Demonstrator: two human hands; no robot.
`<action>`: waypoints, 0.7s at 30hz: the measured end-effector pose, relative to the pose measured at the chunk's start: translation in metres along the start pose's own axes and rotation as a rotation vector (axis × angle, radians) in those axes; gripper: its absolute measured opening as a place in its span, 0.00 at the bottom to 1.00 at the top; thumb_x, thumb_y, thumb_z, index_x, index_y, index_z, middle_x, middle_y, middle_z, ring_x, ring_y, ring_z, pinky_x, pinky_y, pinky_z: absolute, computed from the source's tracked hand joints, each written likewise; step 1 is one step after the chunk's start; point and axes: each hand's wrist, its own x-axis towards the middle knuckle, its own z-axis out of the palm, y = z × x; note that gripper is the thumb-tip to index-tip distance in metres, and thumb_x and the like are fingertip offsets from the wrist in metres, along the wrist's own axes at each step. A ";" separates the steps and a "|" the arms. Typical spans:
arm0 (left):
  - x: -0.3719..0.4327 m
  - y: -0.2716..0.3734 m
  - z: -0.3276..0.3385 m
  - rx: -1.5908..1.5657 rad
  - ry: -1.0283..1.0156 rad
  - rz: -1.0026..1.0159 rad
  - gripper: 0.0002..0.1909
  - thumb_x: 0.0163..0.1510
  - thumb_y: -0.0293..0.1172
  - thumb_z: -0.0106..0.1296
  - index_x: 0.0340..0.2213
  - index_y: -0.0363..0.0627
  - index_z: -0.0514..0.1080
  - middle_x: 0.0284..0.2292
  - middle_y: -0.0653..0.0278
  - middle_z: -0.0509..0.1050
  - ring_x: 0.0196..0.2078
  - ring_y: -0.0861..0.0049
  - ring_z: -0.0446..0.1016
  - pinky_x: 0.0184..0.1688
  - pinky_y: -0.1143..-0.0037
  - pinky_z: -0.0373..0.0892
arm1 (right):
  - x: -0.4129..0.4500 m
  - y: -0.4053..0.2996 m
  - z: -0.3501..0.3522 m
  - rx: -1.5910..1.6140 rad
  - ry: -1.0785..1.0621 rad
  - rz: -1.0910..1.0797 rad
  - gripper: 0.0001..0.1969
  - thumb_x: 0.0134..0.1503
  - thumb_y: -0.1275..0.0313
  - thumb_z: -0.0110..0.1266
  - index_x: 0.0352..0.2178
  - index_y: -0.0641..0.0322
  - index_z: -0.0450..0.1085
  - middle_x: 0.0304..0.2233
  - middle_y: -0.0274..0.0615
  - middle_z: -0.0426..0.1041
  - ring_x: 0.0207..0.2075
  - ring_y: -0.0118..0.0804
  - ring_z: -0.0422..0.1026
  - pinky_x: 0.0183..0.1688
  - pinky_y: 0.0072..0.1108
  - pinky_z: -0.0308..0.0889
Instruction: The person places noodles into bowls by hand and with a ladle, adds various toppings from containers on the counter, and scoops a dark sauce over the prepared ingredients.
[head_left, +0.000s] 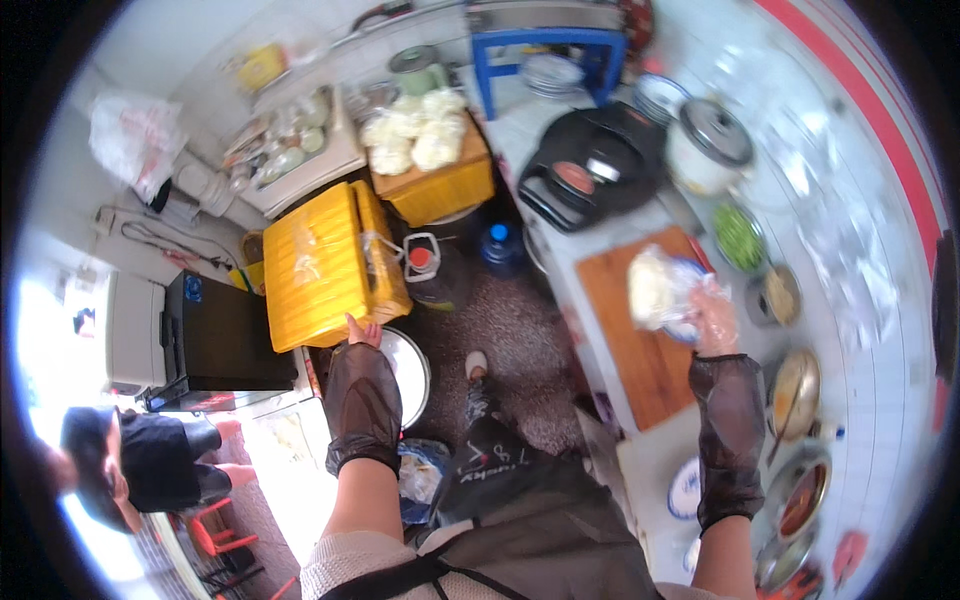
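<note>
My left hand (364, 331) is at the near edge of a yellow tape-wrapped lid (319, 266), its fingers on the rim. The lid sits tilted over a yellow box (386, 259). In a clear plastic glove, my right hand (714, 319) grips a clear plastic bag (679, 296) with a pale, soft lump (649, 289) in it; what the lump is, I cannot tell. Bag and hand are over a blue-rimmed plate (686, 334) on a wooden cutting board (637, 367). Dark sleeve covers are on both my forearms.
Right counter: a black electric griddle (592, 165), a lidded pot (709, 142), chopped greens (739, 236) and several bowls. Bagged pale food (416, 131) tops another yellow box (442, 191). On the floor are a jug (435, 277) and a blue-capped bottle (501, 247). A person (150, 457) is at left.
</note>
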 end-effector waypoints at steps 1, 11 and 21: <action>0.019 0.019 0.013 -0.045 0.084 -0.127 0.38 0.49 0.57 0.50 0.48 0.36 0.56 0.46 0.53 0.63 0.48 0.69 0.63 0.53 0.70 0.60 | 0.029 -0.003 0.013 -0.019 -0.025 0.003 0.21 0.46 0.71 0.58 0.42 0.64 0.63 0.35 0.40 0.70 0.36 0.37 0.70 0.37 0.25 0.67; 0.045 0.028 -0.029 0.200 0.054 -0.022 0.20 0.54 0.42 0.45 0.39 0.37 0.65 0.32 0.60 0.69 0.36 0.73 0.68 0.37 0.77 0.66 | 0.146 0.016 0.106 -1.694 -0.027 -0.745 0.13 0.51 0.69 0.51 0.38 0.65 0.67 0.42 0.40 0.68 0.35 0.34 0.71 0.35 0.24 0.67; -0.323 -0.197 0.289 0.838 -1.595 0.369 0.14 0.50 0.20 0.50 0.40 0.36 0.67 0.44 0.60 0.67 0.43 0.77 0.69 0.40 0.79 0.70 | -0.012 -0.057 0.116 -0.360 0.072 -0.183 0.12 0.48 0.74 0.55 0.35 0.65 0.66 0.33 0.39 0.71 0.33 0.26 0.69 0.35 0.18 0.65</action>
